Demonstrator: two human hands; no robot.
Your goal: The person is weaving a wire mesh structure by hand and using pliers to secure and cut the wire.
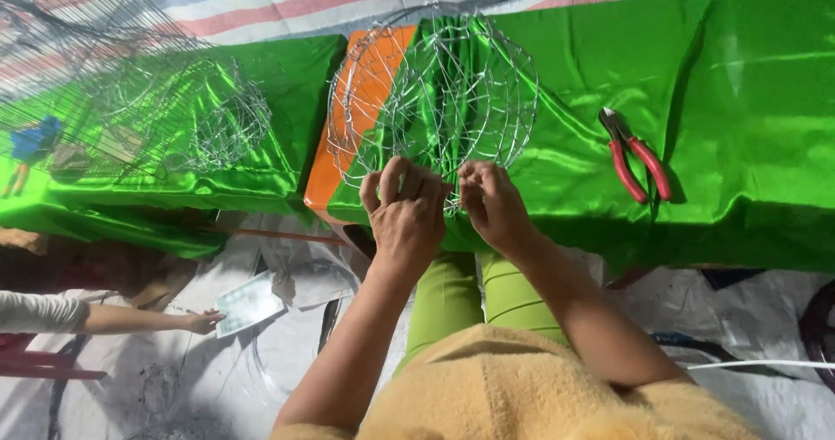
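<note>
Wire frame [435,92] gripped by both hands, above them.

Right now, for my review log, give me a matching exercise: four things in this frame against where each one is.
Things:
1. wire frame
2. red-handled pliers
3. second wire frame
4. another person's hand

Places:
A. lying on the green cloth, off to the right
B. low at the left, touching a pale sheet
C. gripped at its lower edge by the left hand and right hand
D. resting on the green cloth at the left, untouched

Pairs: 1-C, 2-A, 3-D, 4-B
</note>
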